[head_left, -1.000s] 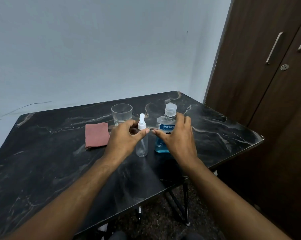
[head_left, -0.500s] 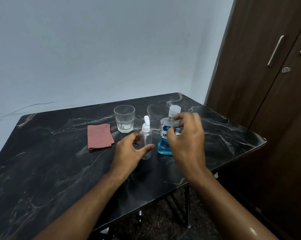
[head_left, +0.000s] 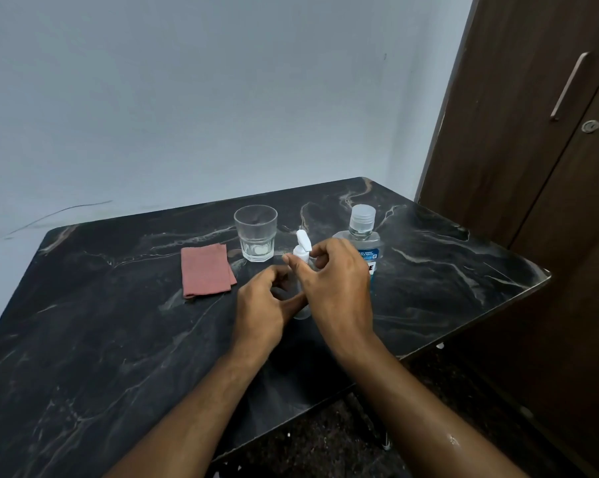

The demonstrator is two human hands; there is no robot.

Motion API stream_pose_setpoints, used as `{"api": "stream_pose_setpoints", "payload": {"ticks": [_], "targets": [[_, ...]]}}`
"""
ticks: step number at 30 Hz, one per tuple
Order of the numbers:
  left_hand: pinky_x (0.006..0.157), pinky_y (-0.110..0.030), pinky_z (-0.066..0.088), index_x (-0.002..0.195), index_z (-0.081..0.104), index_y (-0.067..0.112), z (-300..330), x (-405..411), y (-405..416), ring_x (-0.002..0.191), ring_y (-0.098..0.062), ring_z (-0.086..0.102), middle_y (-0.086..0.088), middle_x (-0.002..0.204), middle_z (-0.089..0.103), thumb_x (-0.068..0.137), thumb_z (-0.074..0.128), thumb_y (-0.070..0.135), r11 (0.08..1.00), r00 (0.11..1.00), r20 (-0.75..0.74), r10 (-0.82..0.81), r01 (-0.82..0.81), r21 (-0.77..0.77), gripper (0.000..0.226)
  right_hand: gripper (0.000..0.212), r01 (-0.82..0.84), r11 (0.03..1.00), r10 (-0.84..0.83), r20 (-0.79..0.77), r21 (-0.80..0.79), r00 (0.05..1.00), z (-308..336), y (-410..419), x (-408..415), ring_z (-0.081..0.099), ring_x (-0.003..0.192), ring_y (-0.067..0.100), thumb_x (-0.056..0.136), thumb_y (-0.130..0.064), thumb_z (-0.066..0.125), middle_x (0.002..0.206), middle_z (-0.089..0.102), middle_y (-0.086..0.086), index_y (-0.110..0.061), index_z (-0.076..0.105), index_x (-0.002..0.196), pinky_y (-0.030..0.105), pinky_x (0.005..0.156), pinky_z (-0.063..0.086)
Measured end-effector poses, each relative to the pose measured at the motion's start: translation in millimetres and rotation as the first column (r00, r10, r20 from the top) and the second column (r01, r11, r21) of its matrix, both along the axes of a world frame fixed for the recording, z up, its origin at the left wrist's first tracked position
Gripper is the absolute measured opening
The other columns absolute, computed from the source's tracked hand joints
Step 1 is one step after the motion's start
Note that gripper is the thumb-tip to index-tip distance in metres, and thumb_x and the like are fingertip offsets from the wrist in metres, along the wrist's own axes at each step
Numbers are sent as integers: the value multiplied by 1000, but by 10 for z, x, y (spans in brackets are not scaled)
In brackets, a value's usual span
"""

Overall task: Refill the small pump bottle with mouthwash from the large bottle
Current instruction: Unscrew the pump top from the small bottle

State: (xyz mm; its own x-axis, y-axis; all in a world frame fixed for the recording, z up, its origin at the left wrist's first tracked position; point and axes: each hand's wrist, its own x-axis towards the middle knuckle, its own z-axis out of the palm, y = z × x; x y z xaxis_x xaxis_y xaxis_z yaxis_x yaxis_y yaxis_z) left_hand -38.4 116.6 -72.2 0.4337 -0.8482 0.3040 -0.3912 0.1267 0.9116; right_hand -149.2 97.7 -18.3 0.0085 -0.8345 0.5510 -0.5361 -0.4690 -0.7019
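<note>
Pump bottle (head_left: 302, 257) between both hands' fingers (head_left: 296, 262)

Black white-veined table (head_left: 118, 339); pink cloth (head_left: 206, 270); blue mouthwash bottle (head_left: 368, 250).

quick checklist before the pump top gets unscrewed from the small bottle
1. Small pump bottle steadied: left hand grips its body. Ok.
2. Right hand on the pump top: fingers pinch at the collar. Ok.
3. Small bottle upright on the table: ok.
4. Large mouthwash bottle ready to pour: cap on. Not ok.
5. Spill cover: pink cloth lies folded by the glass. Ok.
6. Pump top loosened: cannot tell.
</note>
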Motion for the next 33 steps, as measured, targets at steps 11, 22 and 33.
{"api": "stream_pose_setpoints", "payload": {"ticks": [11,22,33], "targets": [[57,-23,55,89,73,23,23,0,6,64,-12,67,1,73,73,68,88,32,1000,999,-50,17,-17,-5,27,27,-8,996,13,54,-90,998,-80,-89,68,48,65,-2,79,-35,84,76,56,-7,-14,66,78,10,59,39],[66,-49,59,88,73,28,-9,11,-9,73,-29,70,-2,76,74,54,70,60,999,1000,-29,6,-7,-49,47,20,-28,992,41,106,-122,994,-121,-121,96,52,65,1,81,-28,84,77,57,-8,-13,70,83,9,60,44],[56,-47,57,85,72,25,8,-2,-11,65,-32,69,-5,69,70,61,71,59,997,999,-34,28,-30,-78,42,22,-122,991,127,133,-50,983,-92,-74,110,53,71,4,82,-28,82,79,54,-7,-19,72,100,11,66,43]]}}
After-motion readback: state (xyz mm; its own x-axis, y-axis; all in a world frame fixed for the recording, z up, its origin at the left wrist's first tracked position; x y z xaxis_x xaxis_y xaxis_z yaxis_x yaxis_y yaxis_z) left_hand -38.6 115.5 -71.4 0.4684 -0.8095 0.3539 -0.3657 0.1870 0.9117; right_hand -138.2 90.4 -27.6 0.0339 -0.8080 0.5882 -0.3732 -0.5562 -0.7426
